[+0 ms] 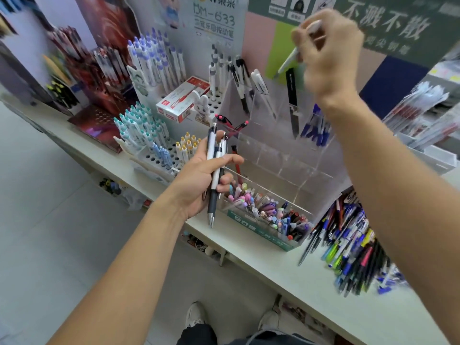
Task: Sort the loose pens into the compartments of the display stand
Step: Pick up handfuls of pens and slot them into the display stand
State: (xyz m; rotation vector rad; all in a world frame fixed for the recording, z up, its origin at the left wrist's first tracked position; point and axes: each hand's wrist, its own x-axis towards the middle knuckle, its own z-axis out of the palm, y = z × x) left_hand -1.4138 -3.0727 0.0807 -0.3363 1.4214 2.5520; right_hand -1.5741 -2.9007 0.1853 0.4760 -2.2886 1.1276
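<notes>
Near on the right, a pile of loose pens (353,247) lies on the counter (286,275). The left hand (199,178) has its fingers curled around a few pens (215,170), just in front of the clear stand (281,145). Farther back, the right hand (328,53) pinches a white pen (290,59) above the stand's back compartments.

A red-and-white box (183,99) lies on the shelf (286,275) beside a rabbit figurine (202,105).
</notes>
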